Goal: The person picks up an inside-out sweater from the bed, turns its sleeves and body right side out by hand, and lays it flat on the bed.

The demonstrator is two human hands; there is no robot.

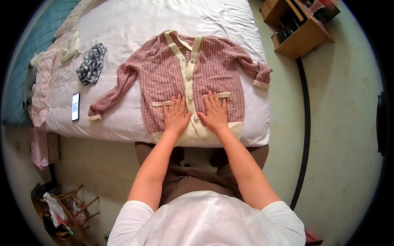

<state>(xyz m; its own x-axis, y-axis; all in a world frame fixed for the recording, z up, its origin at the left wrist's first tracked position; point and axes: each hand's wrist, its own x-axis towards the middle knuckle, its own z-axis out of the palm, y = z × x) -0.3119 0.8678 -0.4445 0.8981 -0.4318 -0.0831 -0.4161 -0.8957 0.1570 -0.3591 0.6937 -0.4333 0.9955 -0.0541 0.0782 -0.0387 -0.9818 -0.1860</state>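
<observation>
A pink knitted cardigan (217, 71) with cream trim lies spread front side up on the white bed, its button band (188, 84) running down the middle and fastened at least in part. Both sleeves reach out to the sides; the right-hand one is bent near its cuff. My left hand (176, 117) rests flat on the lower front, fingers spread over the left pocket trim. Flat on the other side of the buttons lies my right hand (214, 112), its fingertips by the right pocket trim. Neither hand grips anything.
A phone (75, 107) and a dotted grey cloth (92, 64) lie left of the cardigan on the bed (123, 18). Pink ruffled fabric (45, 90) lines the bed's left side. A wooden shelf unit (301, 35) stands at upper right, a cluttered chair (67, 213) at lower left.
</observation>
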